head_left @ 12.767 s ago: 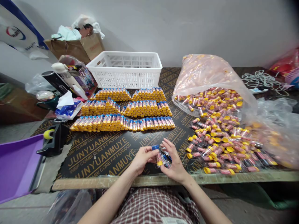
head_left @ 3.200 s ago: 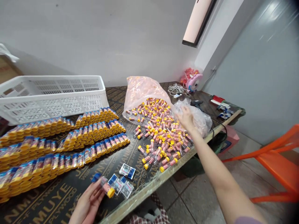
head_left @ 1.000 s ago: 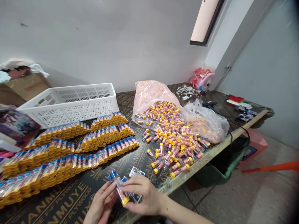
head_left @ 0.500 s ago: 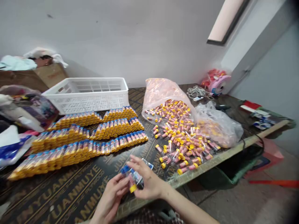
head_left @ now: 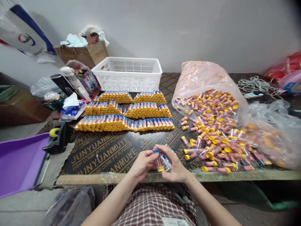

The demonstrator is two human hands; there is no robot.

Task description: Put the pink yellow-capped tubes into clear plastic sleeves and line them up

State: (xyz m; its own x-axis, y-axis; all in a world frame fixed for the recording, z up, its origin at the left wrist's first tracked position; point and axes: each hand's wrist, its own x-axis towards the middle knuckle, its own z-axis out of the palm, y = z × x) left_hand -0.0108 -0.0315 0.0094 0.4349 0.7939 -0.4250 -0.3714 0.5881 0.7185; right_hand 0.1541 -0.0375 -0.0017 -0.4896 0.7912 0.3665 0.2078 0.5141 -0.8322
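Tube (head_left: 160, 164) — clear, pink contents, yellow cap at the lower end, blue end up — is held slightly tilted above the counter (head_left: 94, 179), near its front edge. Left hand (head_left: 143, 164) is clamped on the blue end, with thumb and fingers closed. Right hand (head_left: 175, 164) is closed around a small printed packet (head_left: 167, 162), which is pressed against the tube's side. Tube and packet appear to be braced between both hands, presumably so neither slips. Exact finger contact is partly hidden.

Rows of capped tubes (head_left: 124, 117) are packed tight behind the hands, yellow caps toward the near side — apparently stacked that way to stop rolling. Loose tubes (head_left: 211, 147) are spilled from a plastic bag (head_left: 204, 78) to the right, nearest the right hand and the likeliest obstacle for that arm. A white crate (head_left: 127, 75) is set behind the rows. Tape dispenser (head_left: 58, 136) and purple tray (head_left: 21, 161) are placed to the left, well apart from both hands.
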